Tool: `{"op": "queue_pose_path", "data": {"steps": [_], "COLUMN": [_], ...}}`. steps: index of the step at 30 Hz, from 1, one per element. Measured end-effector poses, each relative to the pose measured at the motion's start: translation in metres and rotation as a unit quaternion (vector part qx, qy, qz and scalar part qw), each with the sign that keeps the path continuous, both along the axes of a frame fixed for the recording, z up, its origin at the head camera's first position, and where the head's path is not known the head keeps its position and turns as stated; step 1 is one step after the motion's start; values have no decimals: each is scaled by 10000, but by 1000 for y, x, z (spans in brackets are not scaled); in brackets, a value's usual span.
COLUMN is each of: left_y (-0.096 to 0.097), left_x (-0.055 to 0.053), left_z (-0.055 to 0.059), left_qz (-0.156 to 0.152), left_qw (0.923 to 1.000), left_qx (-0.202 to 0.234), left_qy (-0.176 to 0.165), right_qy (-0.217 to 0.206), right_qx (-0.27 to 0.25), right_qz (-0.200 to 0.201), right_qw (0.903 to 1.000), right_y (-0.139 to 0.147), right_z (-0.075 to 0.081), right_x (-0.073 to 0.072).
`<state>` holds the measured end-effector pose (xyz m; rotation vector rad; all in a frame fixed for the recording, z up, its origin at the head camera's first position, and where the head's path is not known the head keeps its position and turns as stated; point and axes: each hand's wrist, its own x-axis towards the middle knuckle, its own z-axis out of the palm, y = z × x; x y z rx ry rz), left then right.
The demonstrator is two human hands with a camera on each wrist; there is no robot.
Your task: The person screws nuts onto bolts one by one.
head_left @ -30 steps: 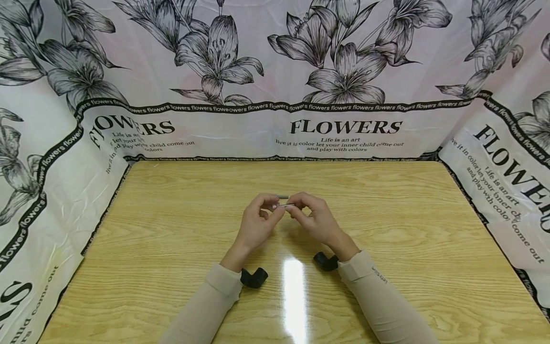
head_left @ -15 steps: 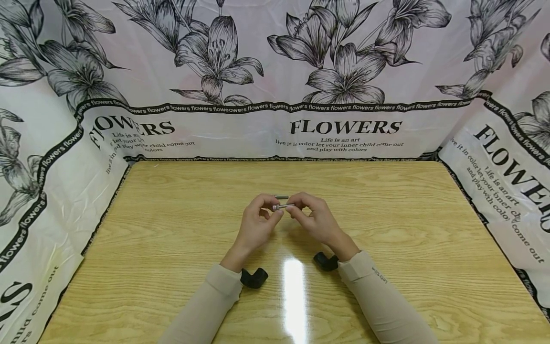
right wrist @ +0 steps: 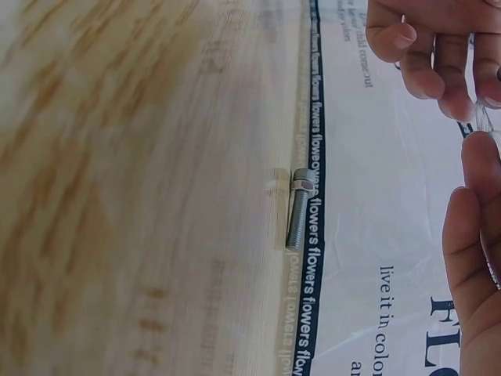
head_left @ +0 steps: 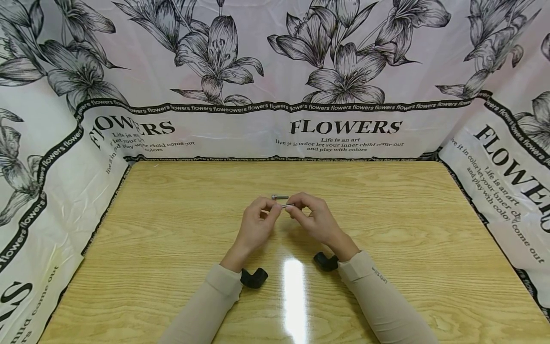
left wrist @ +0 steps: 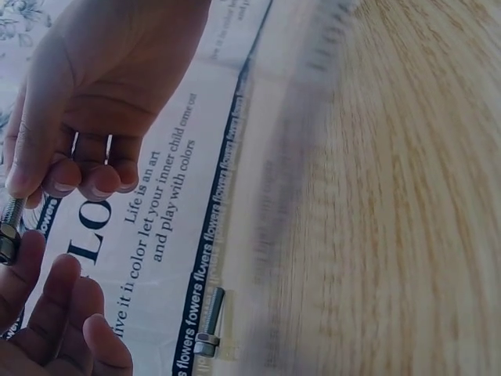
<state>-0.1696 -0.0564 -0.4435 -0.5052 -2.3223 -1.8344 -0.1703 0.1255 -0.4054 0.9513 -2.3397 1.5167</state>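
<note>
Over the middle of the table, both hands work on a small metal bolt (head_left: 287,205) that lies about level between them. My right hand (head_left: 315,220) pinches its threaded end. At the head end, the thumb and fingers of my left hand (head_left: 259,222) grip it and cover the head in the head view. The left wrist view shows a hex nut (left wrist: 9,233) on the bolt close to its head. Just beyond the fingers, a second bolt (head_left: 280,197) lies on the table, its head to the left, with a nut (right wrist: 302,186) near the head.
A black bent piece (head_left: 257,278) shows beside the left cuff, and another black bent piece (head_left: 325,261) beside the right cuff. The wood-grain table (head_left: 172,210) is walled at the back and sides by white flower-print cloth (head_left: 240,134).
The left fingers loosened off the bolt's head, leaving it bare half a second ago, then closed over it again slightly lower. The second bolt's head has come into sight. The right hand stays still.
</note>
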Motion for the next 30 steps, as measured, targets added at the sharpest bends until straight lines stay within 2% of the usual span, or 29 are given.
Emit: {"op": "queue_pose_path", "data": {"steps": [6, 9, 16, 22, 30], "left_y": [0, -1, -1, -2, -3], "left_x": [0, 0, 15, 15, 15], "left_z": [0, 0, 34, 35, 37], "left_qz": [-39, -135, -411, -374, -285], "left_qw": [10000, 9998, 9985, 9986, 9993], "left_qx": [-9, 118, 286, 170, 136], "left_qy": [-65, 32, 220, 318, 203], "right_qy": [48, 53, 6, 20, 25], "right_qx": [-44, -36, 51, 72, 92], "right_qz": [5, -25, -150, -171, -192], "right_qw": [10000, 10000, 9999, 9998, 9998], "right_y": [-1, -1, -1, -1, 0], "right_z": [1, 1, 4, 4, 4], "right_x": [0, 1, 2, 2, 1]}}
